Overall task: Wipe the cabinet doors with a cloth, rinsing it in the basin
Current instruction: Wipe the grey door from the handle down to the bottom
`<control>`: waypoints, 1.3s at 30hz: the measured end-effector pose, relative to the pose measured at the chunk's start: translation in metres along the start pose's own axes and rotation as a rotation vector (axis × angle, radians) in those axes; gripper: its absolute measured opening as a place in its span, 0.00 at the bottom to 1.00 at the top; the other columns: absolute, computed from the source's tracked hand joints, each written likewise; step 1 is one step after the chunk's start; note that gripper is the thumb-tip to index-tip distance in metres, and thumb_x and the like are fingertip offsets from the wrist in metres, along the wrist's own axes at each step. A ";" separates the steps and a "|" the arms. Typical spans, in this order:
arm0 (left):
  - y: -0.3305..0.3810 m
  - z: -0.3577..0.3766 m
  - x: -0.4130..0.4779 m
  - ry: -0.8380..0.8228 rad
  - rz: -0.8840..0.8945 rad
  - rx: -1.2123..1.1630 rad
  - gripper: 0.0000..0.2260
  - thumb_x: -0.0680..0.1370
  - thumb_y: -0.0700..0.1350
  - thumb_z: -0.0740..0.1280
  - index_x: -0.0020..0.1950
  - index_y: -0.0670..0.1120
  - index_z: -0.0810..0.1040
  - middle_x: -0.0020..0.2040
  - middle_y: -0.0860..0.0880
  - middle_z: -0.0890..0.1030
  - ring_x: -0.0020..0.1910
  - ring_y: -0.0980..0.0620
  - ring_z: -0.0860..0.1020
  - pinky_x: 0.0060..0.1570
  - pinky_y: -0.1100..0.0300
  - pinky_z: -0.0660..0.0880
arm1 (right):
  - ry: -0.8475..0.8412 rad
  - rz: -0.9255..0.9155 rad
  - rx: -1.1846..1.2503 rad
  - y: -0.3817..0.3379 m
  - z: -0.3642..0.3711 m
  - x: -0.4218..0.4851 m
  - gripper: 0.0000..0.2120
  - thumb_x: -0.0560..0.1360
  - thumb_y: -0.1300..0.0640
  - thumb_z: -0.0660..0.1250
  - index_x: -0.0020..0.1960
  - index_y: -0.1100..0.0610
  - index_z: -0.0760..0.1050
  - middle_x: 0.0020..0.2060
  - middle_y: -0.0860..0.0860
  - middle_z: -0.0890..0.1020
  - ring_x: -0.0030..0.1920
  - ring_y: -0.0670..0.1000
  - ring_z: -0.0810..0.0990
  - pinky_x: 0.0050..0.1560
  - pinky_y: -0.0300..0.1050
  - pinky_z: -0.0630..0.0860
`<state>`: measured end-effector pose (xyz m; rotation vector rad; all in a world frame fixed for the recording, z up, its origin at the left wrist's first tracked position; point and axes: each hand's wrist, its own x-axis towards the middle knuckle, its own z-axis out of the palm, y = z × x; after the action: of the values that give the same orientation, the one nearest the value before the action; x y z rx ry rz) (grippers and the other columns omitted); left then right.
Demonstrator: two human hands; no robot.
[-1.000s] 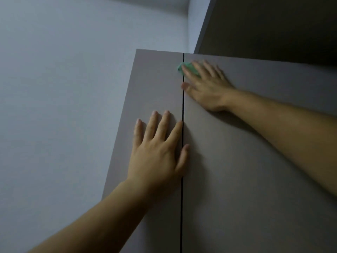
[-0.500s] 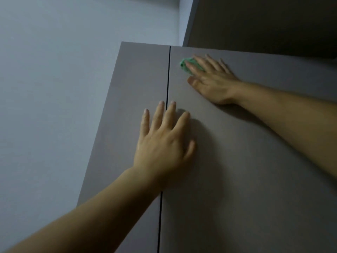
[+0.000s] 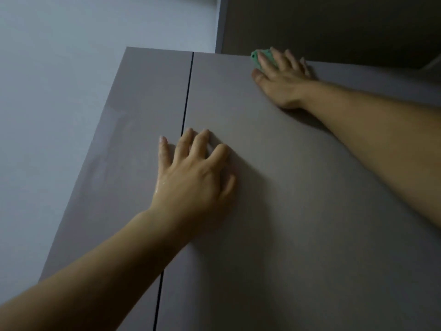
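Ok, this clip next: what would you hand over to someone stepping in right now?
Left hand: open, fingers spread, braced on the doors across the seam.
Right hand: flat, pressing the green cloth against the right door near its top edge.
Done: left door shows faint smears, so it has likely been wiped.
Left: wipe the rest of the right door downward, then rinse the cloth. The basin is out of view.
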<state>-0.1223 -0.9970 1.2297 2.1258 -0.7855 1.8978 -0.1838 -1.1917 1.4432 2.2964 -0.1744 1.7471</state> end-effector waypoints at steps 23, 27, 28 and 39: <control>0.072 0.017 0.023 -0.011 0.029 -0.020 0.33 0.76 0.65 0.39 0.78 0.56 0.60 0.82 0.44 0.56 0.81 0.37 0.50 0.76 0.29 0.45 | -0.006 0.114 -0.010 0.075 0.004 -0.025 0.31 0.82 0.32 0.41 0.82 0.40 0.41 0.83 0.48 0.43 0.82 0.56 0.40 0.80 0.60 0.39; 0.069 0.018 0.023 -0.019 0.050 -0.031 0.31 0.77 0.66 0.40 0.79 0.57 0.57 0.82 0.44 0.53 0.82 0.38 0.47 0.76 0.29 0.43 | 0.008 0.104 -0.015 0.062 0.012 -0.042 0.31 0.82 0.33 0.42 0.82 0.40 0.40 0.83 0.48 0.43 0.82 0.56 0.39 0.79 0.59 0.36; 0.068 0.018 0.022 -0.023 0.056 -0.028 0.32 0.77 0.66 0.39 0.79 0.57 0.56 0.83 0.44 0.52 0.82 0.38 0.46 0.76 0.30 0.42 | 0.022 0.044 -0.027 0.062 0.020 -0.057 0.30 0.83 0.34 0.43 0.82 0.40 0.40 0.83 0.48 0.43 0.82 0.56 0.40 0.79 0.59 0.36; 0.100 0.005 0.028 -0.012 0.003 0.017 0.33 0.77 0.65 0.45 0.79 0.52 0.60 0.82 0.41 0.54 0.82 0.38 0.47 0.75 0.28 0.38 | 0.045 0.104 0.004 0.096 0.014 -0.048 0.29 0.84 0.37 0.44 0.82 0.40 0.41 0.83 0.47 0.44 0.82 0.55 0.41 0.80 0.58 0.37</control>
<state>-0.1665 -1.0910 1.2351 2.1495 -0.7781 1.9008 -0.2078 -1.2902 1.4055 2.2861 -0.2874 1.8491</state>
